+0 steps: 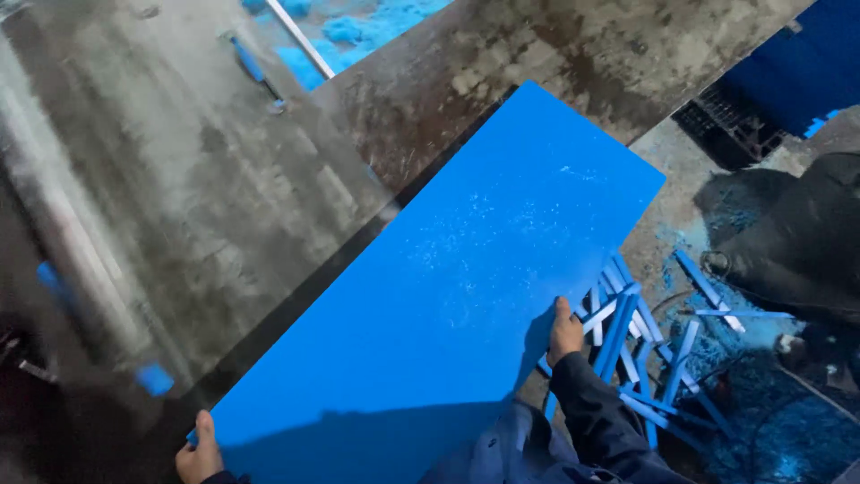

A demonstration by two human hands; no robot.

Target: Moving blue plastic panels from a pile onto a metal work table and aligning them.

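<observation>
A large flat blue board (pixel 448 278) lies tilted across the edge of a worn metal table (pixel 206 179), dusted with pale specks. My left hand (pixel 199 455) grips its near left corner at the bottom of the view. My right hand (pixel 564 332) holds its right edge, thumb on top, with the dark sleeve running down behind it.
Several thin blue offcut strips (pixel 640 345) lie piled on the floor to the right of the board. Blue dust and shavings (pixel 358 31) gather beyond the table at the top. A dark bag-like mass (pixel 797 233) sits at the right. Small blue scraps (pixel 154 378) rest on the table's left.
</observation>
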